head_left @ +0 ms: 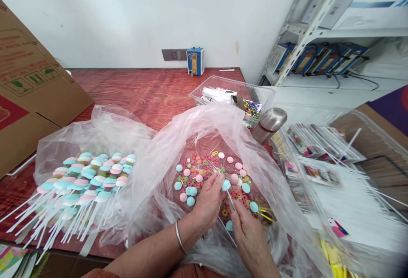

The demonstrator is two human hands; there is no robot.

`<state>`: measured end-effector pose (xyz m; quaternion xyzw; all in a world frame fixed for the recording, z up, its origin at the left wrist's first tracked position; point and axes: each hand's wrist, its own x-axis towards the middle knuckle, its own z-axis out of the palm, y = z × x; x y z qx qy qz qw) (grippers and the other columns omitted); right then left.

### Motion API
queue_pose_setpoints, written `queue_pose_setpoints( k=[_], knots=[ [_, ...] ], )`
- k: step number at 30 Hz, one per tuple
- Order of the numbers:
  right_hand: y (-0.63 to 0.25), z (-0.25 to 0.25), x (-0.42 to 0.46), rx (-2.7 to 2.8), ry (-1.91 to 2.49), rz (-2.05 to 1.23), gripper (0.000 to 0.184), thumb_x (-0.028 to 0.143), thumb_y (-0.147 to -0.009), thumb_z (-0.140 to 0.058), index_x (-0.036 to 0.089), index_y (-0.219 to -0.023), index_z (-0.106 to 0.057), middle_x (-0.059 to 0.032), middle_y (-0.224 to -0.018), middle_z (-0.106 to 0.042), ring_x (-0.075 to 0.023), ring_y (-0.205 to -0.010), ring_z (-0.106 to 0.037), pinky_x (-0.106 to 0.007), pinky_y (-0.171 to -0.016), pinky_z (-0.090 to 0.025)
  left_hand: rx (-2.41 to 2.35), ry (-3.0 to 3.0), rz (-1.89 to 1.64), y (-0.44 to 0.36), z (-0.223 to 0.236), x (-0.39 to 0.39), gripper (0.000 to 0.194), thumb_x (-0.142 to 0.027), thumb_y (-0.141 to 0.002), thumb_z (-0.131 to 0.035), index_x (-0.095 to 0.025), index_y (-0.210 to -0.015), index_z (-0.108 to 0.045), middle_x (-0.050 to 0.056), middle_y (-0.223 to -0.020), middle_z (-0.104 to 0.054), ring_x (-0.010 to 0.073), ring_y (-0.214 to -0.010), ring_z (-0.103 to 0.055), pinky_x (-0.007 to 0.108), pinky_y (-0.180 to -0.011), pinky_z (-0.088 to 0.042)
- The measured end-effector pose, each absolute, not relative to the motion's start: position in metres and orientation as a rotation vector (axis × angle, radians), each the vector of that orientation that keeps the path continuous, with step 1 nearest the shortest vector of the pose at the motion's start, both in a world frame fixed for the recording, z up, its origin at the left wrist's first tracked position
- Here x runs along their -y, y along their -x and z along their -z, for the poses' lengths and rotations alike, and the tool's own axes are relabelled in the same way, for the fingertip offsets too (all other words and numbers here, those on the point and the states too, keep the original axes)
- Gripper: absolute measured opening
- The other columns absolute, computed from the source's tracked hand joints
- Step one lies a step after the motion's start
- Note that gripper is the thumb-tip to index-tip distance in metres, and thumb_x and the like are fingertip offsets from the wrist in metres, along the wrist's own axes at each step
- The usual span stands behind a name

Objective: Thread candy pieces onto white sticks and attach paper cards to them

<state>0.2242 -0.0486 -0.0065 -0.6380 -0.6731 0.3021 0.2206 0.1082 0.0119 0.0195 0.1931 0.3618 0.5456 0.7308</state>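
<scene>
In the head view, my right hand (250, 229) pinches a thin white stick (230, 198). At the stick's upper end sits a light blue candy-like disc (226, 185). My left hand (207, 201), closed with a bracelet at its wrist, has its fingertips at the side of this disc. Below and around both hands, an opened clear plastic bag (159, 163) holds loose pink, blue and white discs (186, 172) and small coloured rings (204, 161). To the left, a pile of sticks with stacked pastel discs (91, 176) lies on another plastic bag (51, 150).
A steel thermos (269, 125) and a clear tray (231, 80) of small goods stand behind the bag. Bins on the right hold white sticks (347, 188) and packets. A large carton (35, 78) is at left. A blue box (195, 61) stands by the wall on the red-brown table (127, 84).
</scene>
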Motion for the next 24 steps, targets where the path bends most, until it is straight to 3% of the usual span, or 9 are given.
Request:
queue_pose_setpoints(
  k=[8, 13, 20, 24],
  knots=[
    [-0.215, 0.007, 0.041, 1.783, 1.724, -0.814, 0.038, 0.033, -0.097, -0.028, 0.020, -0.093, -0.064, -0.0069, -0.074, -0.070, -0.0215, -0.065, -0.065, -0.030, -0.062, -0.048, -0.866, -0.490, -1.205, -0.116, -0.012, 0.000, 0.031, -0.046, -0.085, -0.064, -0.016, -0.091, -0.068, 0.008, -0.098, -0.072, 0.0228, -0.101, -0.064, 0.036, -0.096, -0.044],
    [-0.208, 0.006, 0.032, 1.736, 1.666, -0.865, 0.036, 0.031, -0.097, -0.031, 0.021, -0.093, -0.065, -0.0060, -0.076, -0.069, -0.0204, -0.066, -0.063, -0.033, -0.074, -0.051, -0.946, -0.610, -1.161, -0.115, 0.002, 0.005, 0.032, -0.046, -0.089, -0.059, -0.016, -0.094, -0.069, 0.008, -0.102, -0.072, 0.0218, -0.102, -0.062, 0.034, -0.095, -0.045],
    [-0.235, -0.008, -0.015, 1.637, 1.670, -0.916, 0.033, 0.030, -0.092, -0.039, 0.021, -0.106, -0.068, -0.0075, -0.100, -0.073, -0.0231, -0.092, -0.066, -0.034, -0.084, -0.049, -1.079, -0.827, -1.096, -0.085, 0.000, -0.030, 0.044, -0.048, -0.093, -0.052, -0.024, -0.129, -0.058, 0.009, -0.124, -0.067, 0.0223, -0.099, -0.066, 0.039, -0.093, -0.048],
    [-0.254, 0.003, -0.047, 1.508, 1.790, -0.818, 0.031, 0.031, -0.084, -0.048, 0.020, -0.102, -0.071, -0.0084, -0.093, -0.075, -0.0266, -0.092, -0.066, -0.036, -0.081, -0.050, -1.326, -1.543, -1.057, -0.068, -0.006, -0.083, 0.023, -0.021, -0.089, -0.055, -0.021, -0.104, -0.072, 0.008, -0.108, -0.071, 0.0243, -0.103, -0.062, 0.038, -0.099, -0.042]
  ],
)
